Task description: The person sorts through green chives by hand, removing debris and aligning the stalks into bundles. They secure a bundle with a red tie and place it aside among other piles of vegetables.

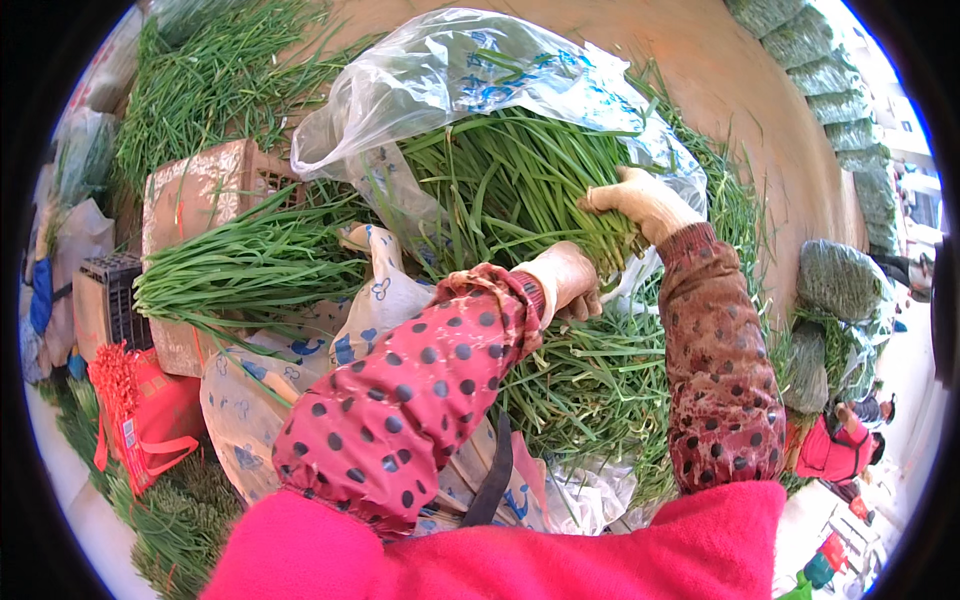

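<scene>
A big bunch of garlic chives (520, 180) lies partly inside a clear plastic bag (400, 75) with blue print, its cut stem ends pointing toward me. My right hand (645, 205), in a pale glove, grips the right side of the bunch near those ends, its thumb side lying across the stems. Just left of the stem ends is my left hand (565, 280), its fingers curled; whatever they may hold is hidden. Another bunch of chives (250, 255) rests at my left, beside my sleeved left forearm (400, 400). Loose chives (600, 380) are piled beneath my hands.
A patterned box (195, 200) and a dark crate (115, 300) stand at left, near a red bag (160, 410). More loose chives (220, 100) cover the far left floor. Filled plastic bags (840, 110) line the far right. A person in red (835, 445) is at right.
</scene>
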{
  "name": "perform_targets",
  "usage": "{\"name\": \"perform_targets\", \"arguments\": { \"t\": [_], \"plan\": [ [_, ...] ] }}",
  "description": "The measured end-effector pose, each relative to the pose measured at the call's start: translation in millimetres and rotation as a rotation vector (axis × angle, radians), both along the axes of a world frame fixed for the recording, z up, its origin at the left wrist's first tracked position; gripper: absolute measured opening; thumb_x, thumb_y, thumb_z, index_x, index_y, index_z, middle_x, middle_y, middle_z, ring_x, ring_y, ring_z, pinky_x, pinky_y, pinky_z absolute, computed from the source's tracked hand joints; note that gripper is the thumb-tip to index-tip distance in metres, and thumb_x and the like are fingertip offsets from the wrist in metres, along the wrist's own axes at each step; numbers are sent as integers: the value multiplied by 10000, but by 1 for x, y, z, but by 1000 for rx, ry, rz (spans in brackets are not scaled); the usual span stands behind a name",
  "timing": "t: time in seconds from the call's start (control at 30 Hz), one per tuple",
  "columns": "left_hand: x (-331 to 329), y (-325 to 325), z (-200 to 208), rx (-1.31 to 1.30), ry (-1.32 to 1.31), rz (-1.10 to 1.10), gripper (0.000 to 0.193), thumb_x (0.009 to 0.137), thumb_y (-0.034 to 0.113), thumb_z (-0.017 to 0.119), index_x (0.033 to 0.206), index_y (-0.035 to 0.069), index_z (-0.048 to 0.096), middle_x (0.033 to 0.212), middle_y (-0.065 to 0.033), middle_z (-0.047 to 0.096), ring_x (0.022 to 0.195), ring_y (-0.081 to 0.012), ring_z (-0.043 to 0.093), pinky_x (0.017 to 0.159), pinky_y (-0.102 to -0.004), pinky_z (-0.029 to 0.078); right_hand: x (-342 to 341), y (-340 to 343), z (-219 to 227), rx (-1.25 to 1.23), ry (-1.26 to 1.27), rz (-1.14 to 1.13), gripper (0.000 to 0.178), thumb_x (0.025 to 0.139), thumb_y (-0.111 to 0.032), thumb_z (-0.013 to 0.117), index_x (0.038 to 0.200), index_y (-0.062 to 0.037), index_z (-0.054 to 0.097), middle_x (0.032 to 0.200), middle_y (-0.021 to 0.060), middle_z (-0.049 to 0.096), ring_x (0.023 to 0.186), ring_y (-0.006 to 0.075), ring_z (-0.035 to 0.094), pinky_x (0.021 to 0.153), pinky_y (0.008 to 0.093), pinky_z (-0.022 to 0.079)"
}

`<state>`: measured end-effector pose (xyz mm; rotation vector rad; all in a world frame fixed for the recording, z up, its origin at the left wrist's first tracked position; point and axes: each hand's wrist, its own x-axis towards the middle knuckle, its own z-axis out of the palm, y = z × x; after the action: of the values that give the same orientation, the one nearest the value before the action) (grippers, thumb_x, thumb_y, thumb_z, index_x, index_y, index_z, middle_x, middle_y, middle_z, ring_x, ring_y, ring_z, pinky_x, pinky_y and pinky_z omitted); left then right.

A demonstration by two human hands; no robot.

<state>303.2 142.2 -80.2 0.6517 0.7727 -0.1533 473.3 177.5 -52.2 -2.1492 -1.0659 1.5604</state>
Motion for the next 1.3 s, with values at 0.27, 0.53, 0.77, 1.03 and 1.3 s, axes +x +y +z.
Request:
{"name": "perform_targets", "arguments": {
  "t": [0.27, 0.53, 0.77, 1.03, 1.3],
  "plan": [
    [15, -14, -29, 226, 301, -128, 168, 880, 41, 510, 1012, -16, 599, 680, -161, 645, 437, -201, 544, 398, -320, 399, 2, -6, 7, -84, 242, -169, 640, 746, -86, 763, 1269, 110, 451, 1028, 149, 642, 784, 193, 667, 704, 325, 576],
    [18, -23, -27, 75, 17, 324, 234, 833, -24, 530, 1061, -33, 583, 724, -122, 662, 443, -174, 543, 423, -287, 444, -4, -1, 19, -107, 266, -176, 713, 767, -100, 762, 1340, 98, 386, 1113, 149, 606, 915, 203, 651, 771, 334, 576],
    [27, -24, -36, 221, 33, 288, 277, 828, 14, 545, 1095, -6, 616, 823, -161, 666, 627, -244, 635, 555, -337, 484, -16, -5, 18, -168, -226, 118, 1061, 727, -165, 809, 1489, 95, 117, 1212, 199, 560, 951, 207, 617, 757, 294, 541],
    [29, -34, -72, 794, 130, 39, 399, 813, 92, 574, 1206, 31, 594, 1097, -192, 662, 1034, -347, 642, 884, -381, 505, -21, -4, 14, -218, 8, 7, 1099, 713, 17, 746, 1504, 81, -14, 1201, 204, 578, 958, 215, 613, 763, 300, 531],
    [19, -25, -47, 943, 298, -348, 487, 832, 70, 570, 1314, 45, 495, 1183, -188, 624, 1077, -339, 620, 875, -372, 515, 2, 7, 3, -276, 107, -10, 944, 717, 7, 708, 1502, 12, 182, 1091, 162, 631, 877, 223, 635, 749, 349, 555]
  ]
}}
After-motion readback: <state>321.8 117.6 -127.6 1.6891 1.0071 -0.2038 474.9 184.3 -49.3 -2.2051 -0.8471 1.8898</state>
